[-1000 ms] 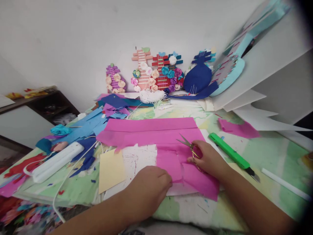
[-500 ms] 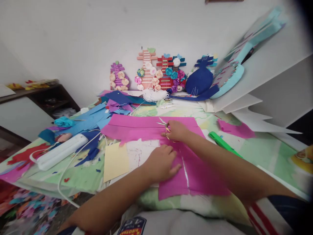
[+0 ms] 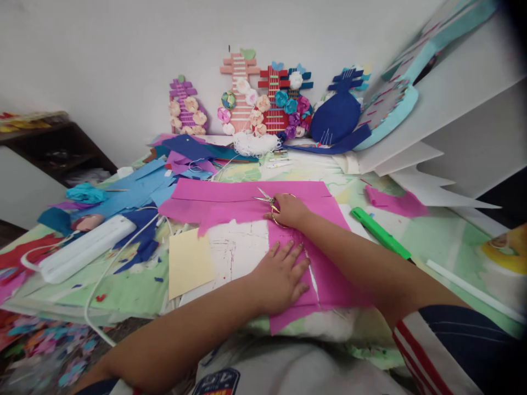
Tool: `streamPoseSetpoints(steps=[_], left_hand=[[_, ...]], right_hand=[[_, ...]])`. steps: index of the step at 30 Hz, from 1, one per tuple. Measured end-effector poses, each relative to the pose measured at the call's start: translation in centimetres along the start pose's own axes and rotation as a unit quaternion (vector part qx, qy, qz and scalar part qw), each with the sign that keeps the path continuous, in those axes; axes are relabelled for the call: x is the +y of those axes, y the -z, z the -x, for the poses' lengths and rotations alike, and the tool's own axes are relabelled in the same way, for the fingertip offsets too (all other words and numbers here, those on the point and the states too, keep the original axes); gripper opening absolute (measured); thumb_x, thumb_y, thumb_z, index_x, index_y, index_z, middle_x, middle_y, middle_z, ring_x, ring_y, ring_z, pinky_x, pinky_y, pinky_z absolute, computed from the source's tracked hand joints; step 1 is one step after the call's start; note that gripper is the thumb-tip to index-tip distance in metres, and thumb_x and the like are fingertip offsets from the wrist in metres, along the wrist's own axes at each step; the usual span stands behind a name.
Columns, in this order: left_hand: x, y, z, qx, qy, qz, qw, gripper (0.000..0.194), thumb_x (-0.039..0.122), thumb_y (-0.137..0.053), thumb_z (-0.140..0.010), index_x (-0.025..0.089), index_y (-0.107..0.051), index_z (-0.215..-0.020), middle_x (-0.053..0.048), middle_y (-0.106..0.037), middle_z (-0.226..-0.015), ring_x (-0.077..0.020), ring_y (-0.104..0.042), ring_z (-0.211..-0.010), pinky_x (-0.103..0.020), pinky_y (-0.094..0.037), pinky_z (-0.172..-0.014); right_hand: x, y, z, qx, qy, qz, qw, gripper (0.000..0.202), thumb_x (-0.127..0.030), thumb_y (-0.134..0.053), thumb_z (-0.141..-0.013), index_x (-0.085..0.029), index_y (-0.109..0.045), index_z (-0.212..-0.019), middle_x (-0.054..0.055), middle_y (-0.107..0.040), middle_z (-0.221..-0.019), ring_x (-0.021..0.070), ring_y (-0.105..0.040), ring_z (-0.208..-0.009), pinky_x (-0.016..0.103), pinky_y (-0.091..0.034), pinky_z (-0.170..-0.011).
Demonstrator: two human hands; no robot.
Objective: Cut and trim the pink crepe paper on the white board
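My right hand [image 3: 291,210] grips a pair of scissors [image 3: 265,198] with gold handles, its parted blades pointing left above a bright pink sheet [image 3: 329,269]. Whether the sheet is felt or paper I cannot tell. With fingers spread, my left hand [image 3: 284,277] lies flat across the sheet's near part. A slit runs through the pink beside those fingers, and white shows in it. Left of my hand lies a marked white board [image 3: 249,247], partly covered by the pink. A cream square [image 3: 190,263] overlaps its left side.
A green cutter [image 3: 381,233] and a white stick [image 3: 469,288] lie on the right. A power strip [image 3: 88,248] with its cable and blue scraps [image 3: 127,192] occupy the left. Decorated instrument models, including a blue one [image 3: 335,120], stand along the wall behind white string [image 3: 256,144].
My left hand has flattened and spread its fingers on the pink sheet. The scissors blades are wider apart. The camera view has shifted a little.
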State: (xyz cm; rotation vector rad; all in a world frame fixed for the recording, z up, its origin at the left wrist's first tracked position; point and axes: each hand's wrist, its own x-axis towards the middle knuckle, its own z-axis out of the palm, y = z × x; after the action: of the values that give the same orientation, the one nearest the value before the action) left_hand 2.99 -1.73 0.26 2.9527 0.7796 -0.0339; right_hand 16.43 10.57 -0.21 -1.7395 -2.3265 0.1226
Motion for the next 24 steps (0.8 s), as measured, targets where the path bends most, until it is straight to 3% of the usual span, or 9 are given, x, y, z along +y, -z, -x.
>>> streamPoseSetpoints(steps=[8,24], left_hand=[[-0.05,0.04,0.65,-0.026,-0.02,0.023,0.999,0.074,0.062,-0.023,-0.083,0.01,-0.022,-0.136,-0.022,-0.016,-0.14,-0.0356,-0.01,-0.128,-0.053,-0.011,-0.099],[0.3,0.0,0.83,-0.033,-0.012,0.02,0.999,0.073,0.062,-0.012,-0.084,0.012,-0.019,-0.137,-0.019,-0.012,-0.141,-0.0347,-0.004,-0.129,-0.053,-0.006,-0.1]], right_hand=[[-0.07,0.02,-0.04,-0.002,-0.003,-0.001,1.0,0.058,-0.063,-0.045,-0.071,-0.015,-0.048,-0.103,0.014,-0.057,-0.101,0.0253,-0.051,-0.094,0.034,-0.036,-0.076],[0.12,-0.13,-0.13,0.006,-0.014,0.005,1.0,0.055,-0.066,-0.042,-0.07,-0.018,-0.049,-0.096,0.011,-0.058,-0.094,0.0234,-0.052,-0.086,0.032,-0.038,-0.07]])
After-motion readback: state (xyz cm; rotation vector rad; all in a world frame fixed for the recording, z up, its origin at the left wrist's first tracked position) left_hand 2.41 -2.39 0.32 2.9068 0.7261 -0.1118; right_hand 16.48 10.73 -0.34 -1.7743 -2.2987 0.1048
